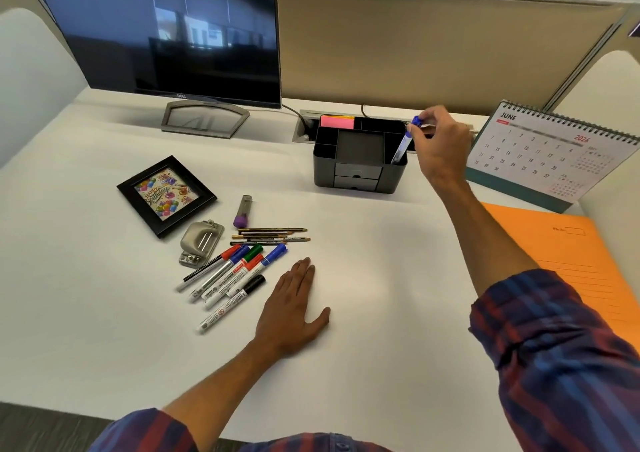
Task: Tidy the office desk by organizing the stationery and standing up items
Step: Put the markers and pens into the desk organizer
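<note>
White desk (381, 278) carrying black organizer (360, 160) at back. Left hand (291, 309) resting flat, fingers straight, just beside loose markers (235, 275). Right hand (440, 140) above organizer, fingers pinching blue-capped marker (403, 143), tilted, lower end inside right compartment.

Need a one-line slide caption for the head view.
Right hand lowers a blue-capped marker into the black desk organizer; left hand rests flat beside loose markers.
</note>
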Available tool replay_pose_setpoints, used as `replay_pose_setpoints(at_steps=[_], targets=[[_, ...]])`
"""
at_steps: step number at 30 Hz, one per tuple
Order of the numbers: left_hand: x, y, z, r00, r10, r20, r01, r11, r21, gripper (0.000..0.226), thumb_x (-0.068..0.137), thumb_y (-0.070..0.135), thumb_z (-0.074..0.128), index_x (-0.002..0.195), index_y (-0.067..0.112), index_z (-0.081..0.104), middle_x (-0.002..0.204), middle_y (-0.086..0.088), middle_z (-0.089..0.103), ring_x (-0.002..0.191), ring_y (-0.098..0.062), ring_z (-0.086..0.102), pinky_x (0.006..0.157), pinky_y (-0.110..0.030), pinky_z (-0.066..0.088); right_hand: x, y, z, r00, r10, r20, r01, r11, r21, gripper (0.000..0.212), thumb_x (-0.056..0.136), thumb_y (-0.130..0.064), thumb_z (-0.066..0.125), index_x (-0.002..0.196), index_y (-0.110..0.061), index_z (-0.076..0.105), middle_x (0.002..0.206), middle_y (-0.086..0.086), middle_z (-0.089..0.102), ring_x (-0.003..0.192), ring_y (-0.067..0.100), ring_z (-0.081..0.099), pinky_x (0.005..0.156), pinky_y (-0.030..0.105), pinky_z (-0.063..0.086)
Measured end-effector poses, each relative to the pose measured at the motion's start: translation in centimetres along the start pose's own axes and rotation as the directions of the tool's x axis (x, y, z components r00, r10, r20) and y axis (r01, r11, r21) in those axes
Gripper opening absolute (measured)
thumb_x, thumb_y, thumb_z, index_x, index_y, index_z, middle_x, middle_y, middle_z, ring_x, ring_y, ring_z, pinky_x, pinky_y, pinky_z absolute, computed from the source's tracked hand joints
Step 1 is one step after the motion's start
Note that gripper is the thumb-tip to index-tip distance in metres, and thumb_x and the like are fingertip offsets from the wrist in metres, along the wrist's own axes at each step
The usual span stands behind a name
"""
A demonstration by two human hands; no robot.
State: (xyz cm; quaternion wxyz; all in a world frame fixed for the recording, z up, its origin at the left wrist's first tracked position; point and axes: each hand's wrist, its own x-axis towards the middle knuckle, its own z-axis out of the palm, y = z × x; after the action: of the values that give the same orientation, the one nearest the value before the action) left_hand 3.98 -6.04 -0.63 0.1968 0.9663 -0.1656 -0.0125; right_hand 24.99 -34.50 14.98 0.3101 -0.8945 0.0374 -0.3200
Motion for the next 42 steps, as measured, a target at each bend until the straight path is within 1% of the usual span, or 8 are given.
replay_pose_setpoints(at_steps=[7,13,17,19,24,33,37,42], targets=[[0.0,0.0,0.0,1.0,0.005,-0.003,-0.005,1.0,-0.006,0.083,0.09,0.061,0.038,0.155,0.015,0.016,0.163,0.004,0.004,0.148,-0.007,-0.003,0.119,-0.023,0.0,-2.2,0.8,1.2,0.995,0.078,0.057,-0.074,0.995,-0.067,0.024,0.09,-0.035,0.065,0.097,-0.013,0.071,0.092,0.003,0.074,0.083,0.017,0.069,0.074,0.027,0.053],[0.0,-0.1,0.1,1.0,0.006,-0.008,-0.006,1.0,-0.007,0.083,0.09,0.06,0.04,0.155,0.014,0.017,0.163,0.003,0.006,0.149,-0.008,-0.001,0.12,-0.025,0.001,-5.0,-1.6,1.5,0.986,-0.164,0.025,0.164,0.986,0.007,0.024,0.093,-0.035,0.058,0.094,-0.015,0.071,0.091,-0.001,0.072,0.078,0.013,0.065,0.066,0.024,0.051],[0.1,-0.2,0.1,1.0,0.009,-0.008,-0.009,1.0,-0.012,0.083,0.089,0.06,0.041,0.154,0.013,0.019,0.162,0.002,0.008,0.149,-0.01,0.002,0.12,-0.025,0.003,-8.9,-3.9,3.1,0.97,-0.21,0.12,0.197,0.975,0.107,0.015,0.09,-0.027,0.063,0.09,-0.014,0.072,0.088,-0.002,0.073,0.073,0.009,0.064,0.06,0.015,0.046],[0.1,-0.1,0.1,1.0,0.008,-0.008,-0.008,1.0,-0.017,0.083,0.088,0.06,0.041,0.154,0.013,0.021,0.162,0.001,0.01,0.149,-0.011,0.004,0.12,-0.028,0.007,-11.1,-4.7,4.0,0.955,-0.212,0.205,0.186,0.973,0.139,0.013,0.087,-0.026,0.066,0.091,-0.016,0.072,0.09,-0.004,0.073,0.077,0.012,0.067,0.065,0.02,0.048],[0.1,-0.1,0.0,1.0,0.015,-0.01,-0.015,1.0,-0.018,0.083,0.089,0.059,0.041,0.154,0.013,0.019,0.162,-0.001,0.009,0.149,-0.012,0.003,0.12,-0.027,0.005,-16.1,-6.8,6.5,0.83,-0.203,0.52,0.149,0.978,0.143,0.019,0.087,-0.033,0.065,0.104,-0.025,0.071,0.102,-0.009,0.071,0.089,0.011,0.065,0.078,0.033,0.052],[0.2,0.0,-0.1,1.0,0.006,-0.018,-0.006,1.0,-0.028,0.082,0.09,0.066,0.036,0.151,0.013,0.024,0.158,-0.008,0.028,0.147,-0.018,0.019,0.12,-0.035,0.019,-19.4,-10.2,9.2,0.524,-0.291,0.801,0.338,0.934,0.119,0.04,0.093,-0.028,0.059,0.133,-0.023,0.057,0.137,-0.001,0.054,0.122,0.02,0.05,0.093,0.036,0.047],[0.2,0.0,-0.2,1.0,0.008,-0.025,-0.008,0.999,-0.031,0.081,0.09,0.065,0.037,0.151,0.013,0.027,0.156,-0.007,0.031,0.146,-0.019,0.021,0.12,-0.033,0.019,-19.3,-10.5,9.9,0.481,-0.276,0.832,0.405,0.912,0.069,0.041,0.094,-0.033,0.057,0.133,-0.023,0.057,0.135,0.001,0.053,0.118,0.022,0.051,0.091,0.037,0.047],[0.2,0.0,-0.3,0.999,0.021,-0.039,-0.022,0.999,-0.031,0.08,0.09,0.064,0.037,0.151,0.014,0.026,0.156,-0.007,0.031,0.146,-0.018,0.021,0.12,-0.029,0.014,-19.0,-10.6,10.1,0.468,-0.305,0.83,0.4,0.91,0.109,0.027,0.089,-0.03,0.064,0.115,-0.021,0.065,0.122,0.0,0.056,0.104,0.02,0.053,0.079,0.029,0.042]])
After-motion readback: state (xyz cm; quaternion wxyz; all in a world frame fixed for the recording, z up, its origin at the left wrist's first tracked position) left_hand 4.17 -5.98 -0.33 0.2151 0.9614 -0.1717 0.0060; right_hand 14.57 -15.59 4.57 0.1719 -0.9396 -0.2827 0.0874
